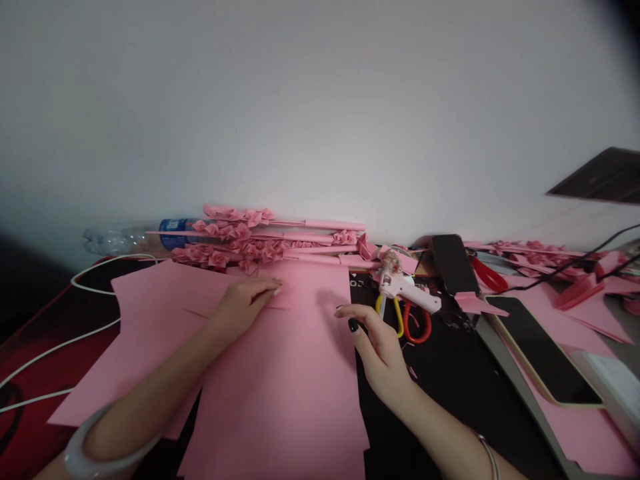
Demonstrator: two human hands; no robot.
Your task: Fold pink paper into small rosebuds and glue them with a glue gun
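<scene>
My left hand [245,303] lies flat on a small pink paper piece [280,297], fingers stretched toward the wall and pressing it onto the large pink sheet [285,373]. My right hand [377,347] hovers at the sheet's right edge, fingers loosely curled with dark nails, holding nothing that I can see. A second pink sheet [150,313] lies under and left of the first.
Pink paper roses on stems [260,243] and a plastic bottle [130,235] lie along the wall. A pink glue gun [407,290] rests over yellow and red scissors [413,320]. Two phones [453,263] [543,353], black cables and white cables [90,287] flank the sheets.
</scene>
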